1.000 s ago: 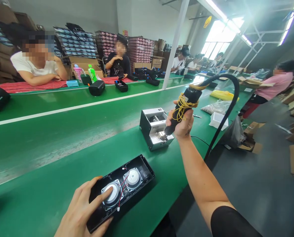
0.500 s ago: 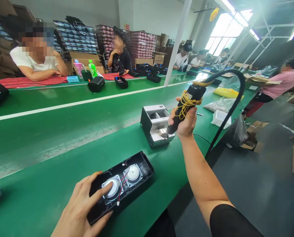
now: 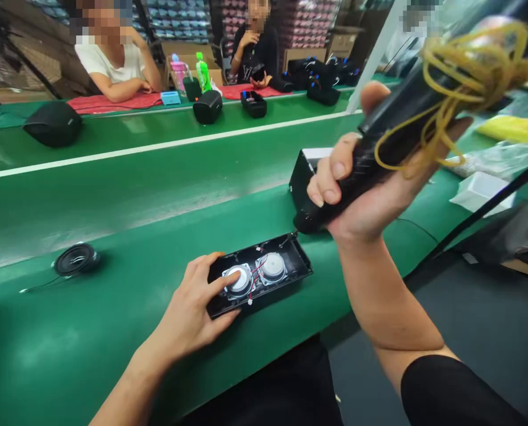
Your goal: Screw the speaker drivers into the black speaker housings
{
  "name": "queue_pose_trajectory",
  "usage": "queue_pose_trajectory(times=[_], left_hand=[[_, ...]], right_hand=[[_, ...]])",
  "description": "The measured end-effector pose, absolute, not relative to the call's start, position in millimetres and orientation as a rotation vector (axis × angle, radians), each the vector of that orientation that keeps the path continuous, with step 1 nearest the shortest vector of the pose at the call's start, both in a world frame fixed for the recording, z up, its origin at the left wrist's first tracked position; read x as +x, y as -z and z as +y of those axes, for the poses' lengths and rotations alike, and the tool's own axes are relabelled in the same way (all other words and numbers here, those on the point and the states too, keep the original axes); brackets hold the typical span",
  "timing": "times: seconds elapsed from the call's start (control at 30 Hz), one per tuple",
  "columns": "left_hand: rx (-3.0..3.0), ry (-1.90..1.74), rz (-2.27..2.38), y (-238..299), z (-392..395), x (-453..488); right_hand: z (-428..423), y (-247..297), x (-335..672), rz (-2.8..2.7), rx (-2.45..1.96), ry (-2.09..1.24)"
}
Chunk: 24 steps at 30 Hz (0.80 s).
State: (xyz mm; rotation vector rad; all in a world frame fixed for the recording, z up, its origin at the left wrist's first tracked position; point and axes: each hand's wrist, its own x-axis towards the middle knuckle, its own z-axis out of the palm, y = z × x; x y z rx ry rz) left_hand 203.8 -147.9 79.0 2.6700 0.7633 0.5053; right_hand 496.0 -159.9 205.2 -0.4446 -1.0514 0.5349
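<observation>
A black open speaker housing (image 3: 297,258) lies on the green bench, with two round silver-backed speaker drivers (image 3: 272,267) and red wires with white plugs inside. My left hand (image 3: 195,293) grips its left end, index finger on the left driver, thumb along the near side. My right hand (image 3: 370,204) is wrapped round a black electric screwdriver (image 3: 394,133) bound with yellow bands. Tilted, its lower end hangs by the housing's far right corner; a thin bit seems to reach inside there. Behind this hand, a dark box-shaped screw feeder (image 3: 305,177) is mostly hidden.
A loose black speaker (image 3: 76,259) with a wire lies on the bench to the left. Black speaker cases (image 3: 208,106) stand across the raised strip, before two seated people. To the right are a white tray (image 3: 483,192), a plastic bag and a black cable.
My right hand has brought the screwdriver from the screw feeder to the housing's far right corner. My left hand keeps its hold on the housing. The view has turned left and down.
</observation>
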Motion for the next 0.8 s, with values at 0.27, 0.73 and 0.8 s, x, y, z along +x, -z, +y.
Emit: queue_pose_trajectory(times=[0.27, 0.73, 0.8], left_hand=[[2.648, -0.47, 0.777, -83.8, -149.1, 205.4], [2.681, -0.45, 0.778, -86.1, -147.3, 205.0], [2.682, -0.446, 0.774, -86.9, -147.1, 205.4]], right_hand=[[-123.1, -168.4, 440.9, -1.05, -0.332, -0.82], [-118.6, -131.3, 421.6, -1.103, -0.403, -0.891], [-120.7, -131.8, 420.5, -1.105, -0.444, -0.895]])
